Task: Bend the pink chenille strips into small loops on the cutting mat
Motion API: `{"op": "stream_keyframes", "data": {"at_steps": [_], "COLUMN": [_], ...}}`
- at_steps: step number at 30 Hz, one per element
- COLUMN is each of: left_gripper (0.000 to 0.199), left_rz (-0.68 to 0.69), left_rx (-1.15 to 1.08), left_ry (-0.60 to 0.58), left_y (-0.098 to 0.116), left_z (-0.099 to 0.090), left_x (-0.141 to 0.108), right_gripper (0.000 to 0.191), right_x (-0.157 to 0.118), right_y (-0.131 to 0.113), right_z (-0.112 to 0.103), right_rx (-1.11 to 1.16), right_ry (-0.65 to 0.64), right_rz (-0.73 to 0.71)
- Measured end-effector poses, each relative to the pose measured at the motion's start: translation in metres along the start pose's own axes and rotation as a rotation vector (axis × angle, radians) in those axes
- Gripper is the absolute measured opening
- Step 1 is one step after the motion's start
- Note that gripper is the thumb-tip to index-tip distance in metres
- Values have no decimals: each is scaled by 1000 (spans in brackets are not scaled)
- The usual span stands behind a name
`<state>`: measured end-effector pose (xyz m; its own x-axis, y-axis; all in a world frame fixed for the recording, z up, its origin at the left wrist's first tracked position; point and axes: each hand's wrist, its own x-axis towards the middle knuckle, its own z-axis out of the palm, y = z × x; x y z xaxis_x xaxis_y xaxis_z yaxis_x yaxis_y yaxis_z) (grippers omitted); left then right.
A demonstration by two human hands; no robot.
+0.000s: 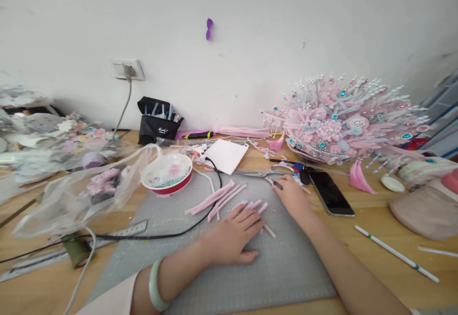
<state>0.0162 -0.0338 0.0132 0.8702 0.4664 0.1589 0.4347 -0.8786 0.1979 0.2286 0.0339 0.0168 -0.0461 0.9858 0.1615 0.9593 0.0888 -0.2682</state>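
My left hand [232,236] lies palm down on the grey cutting mat [286,272], fingers stretched over several short pink pipe cleaners [263,207] whose ends stick out past the fingertips. More cut pink pipe cleaners [214,199] lie in a loose bundle just beyond it, across a black cord. At the mat's far right, my right hand [290,193] has its fingers closed on one handle of the scissors [264,173]. Their blades point left, near a white card [227,156]; the fingertips are partly hidden.
A red-rimmed bowl of beads [168,190] and a plastic bag [71,210] stand left of the mat. On the right are a phone [331,192], a green-banded white pen [397,254] and a large pink beaded headdress [332,126]. A black cord [153,236] crosses the mat.
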Motion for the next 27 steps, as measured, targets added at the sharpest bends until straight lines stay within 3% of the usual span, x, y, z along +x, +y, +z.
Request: {"op": "stream_keyframes", "data": {"at_steps": [6,10,13,18,22,27], "left_gripper": [55,34,29,21,22,27], "left_rz": [-45,-470,-599,-667,-692,-715], "left_rx": [64,235,263,253,228,216], "left_ry": [95,157,153,104,105,154], "left_y": [-3,-22,-40,-54,-55,-58], "left_z": [-12,-27,-31,-27,-28,-33], "left_x": [1,-3,-8,-12,-11,-13], "right_gripper": [24,25,25,43,32,25], "right_x": [-1,-3,-6,-18,-27,-33], "right_y": [5,1,-5,-9,-10,-18], "right_z": [0,-4,-9,-23,-26,-17], "right_rx": [-1,16,52,152,254,304], "right_ry": [61,85,50,-254,-553,-603], "right_rz": [12,9,-21,-124,-247,-285]}}
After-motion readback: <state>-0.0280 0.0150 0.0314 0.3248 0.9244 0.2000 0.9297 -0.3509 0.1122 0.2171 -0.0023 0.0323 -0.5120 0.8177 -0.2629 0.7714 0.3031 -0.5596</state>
